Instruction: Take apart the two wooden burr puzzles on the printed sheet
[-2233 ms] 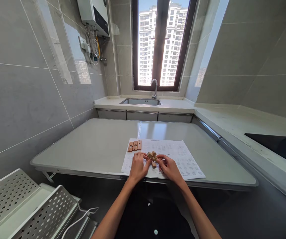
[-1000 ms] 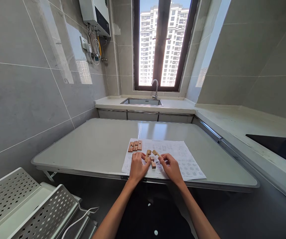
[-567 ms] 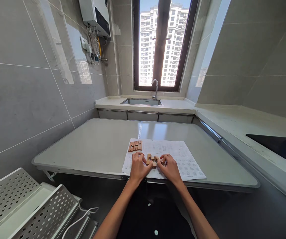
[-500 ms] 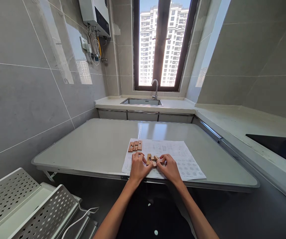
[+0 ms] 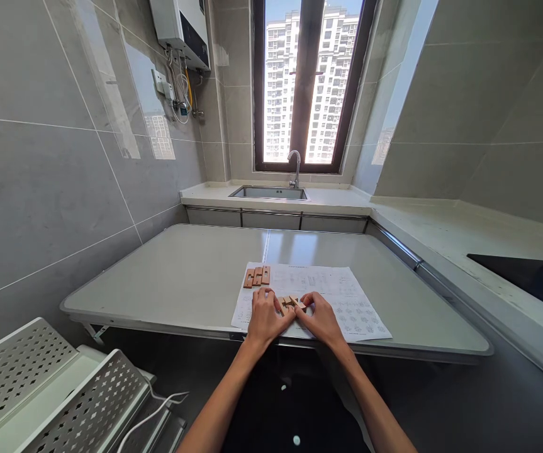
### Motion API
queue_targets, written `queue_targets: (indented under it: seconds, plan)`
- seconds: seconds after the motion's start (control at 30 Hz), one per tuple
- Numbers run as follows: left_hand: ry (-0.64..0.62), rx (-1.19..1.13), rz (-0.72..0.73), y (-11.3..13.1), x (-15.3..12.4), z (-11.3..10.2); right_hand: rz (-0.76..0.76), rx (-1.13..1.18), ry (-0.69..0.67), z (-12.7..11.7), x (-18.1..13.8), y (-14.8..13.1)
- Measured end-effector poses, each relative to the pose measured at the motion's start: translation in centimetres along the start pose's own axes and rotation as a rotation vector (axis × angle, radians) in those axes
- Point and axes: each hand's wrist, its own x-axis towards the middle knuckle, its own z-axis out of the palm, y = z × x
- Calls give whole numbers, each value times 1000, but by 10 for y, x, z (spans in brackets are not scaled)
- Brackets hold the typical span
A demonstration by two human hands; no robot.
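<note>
A small cluster of joined wooden puzzle pieces [image 5: 289, 304] rests low over a printed instruction sheet [image 5: 347, 299] on the grey table [image 5: 181, 283]. My left hand [image 5: 264, 319] pinches the cluster from the left, fingers curled round it. My right hand [image 5: 319, 319] pinches it from the right, so the two hands nearly touch. Three more notched wooden pieces [image 5: 257, 276] lie side by side at the sheet's far left corner, a little beyond my left hand.
A sink [image 5: 268, 192] with a tap [image 5: 294, 165] sits under the window at the back. A counter with a black hob [image 5: 530, 280] runs along the right. A perforated white metal rack [image 5: 54, 396] and a white cable [image 5: 158, 412] stand low at the left.
The wooden pieces, held apart a second ago, have been pushed together into one cluster. Both hands have closed in on it and lowered it toward the sheet.
</note>
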Motion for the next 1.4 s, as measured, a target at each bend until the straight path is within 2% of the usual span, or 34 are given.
queue_targets:
  seconds: [0.1,0.27,0.43,0.57,0.7,1.03,1.23,1.4]
  plan:
    - [-42,-22,34,3,0,-3,11,-9,-40,-1,0,0]
    - [-181,-68,86,1,-1,-5,3,59,-85,-4,0,-1]
    - [-221,-87,73,-4,-2,-4,-49,152,-132,-10,-1,-8]
    - [-216,-109,66,-9,-2,-1,-55,198,-179,-12,-2,-13]
    - [-201,-136,32,-14,-2,2,6,198,-139,-12,-2,-11]
    - [-76,-112,-76,-16,2,-1,35,189,-141,-13,-2,-12]
    - [19,96,-71,-43,10,-23,54,180,-143,-13,-1,-14]
    - [-21,337,-164,-54,14,-32,68,180,-144,-14,-3,-16]
